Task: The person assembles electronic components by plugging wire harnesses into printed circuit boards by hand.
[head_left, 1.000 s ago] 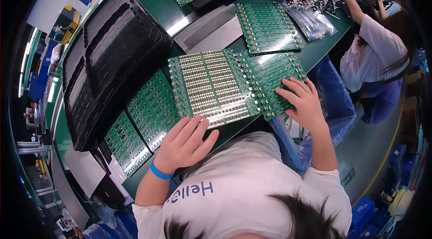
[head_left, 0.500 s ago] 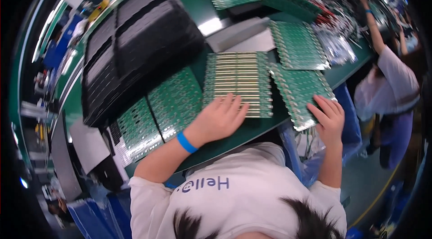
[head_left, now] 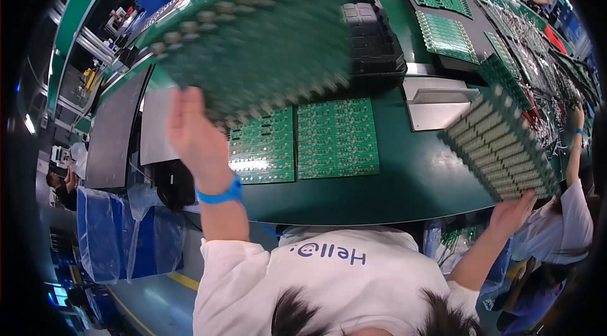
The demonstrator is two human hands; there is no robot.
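Note:
My left hand is raised above the green table and grips a large green circuit board panel, which is blurred and tilted toward the camera. My right hand holds a second green panel by its lower edge at the table's right front, tilted up on its side. A blue band circles my left wrist. Two more green panels lie flat side by side on the table between my hands.
Black trays are stacked behind the flat panels. A grey metal plate lies to the right. More green boards fill the far table. Another person works at the right. Blue plastic-covered bins stand at the lower left.
Both hands went from resting flat on the panels to lifting one panel each. The left panel rose high in front of the camera; the right one tilted up at the table's right edge.

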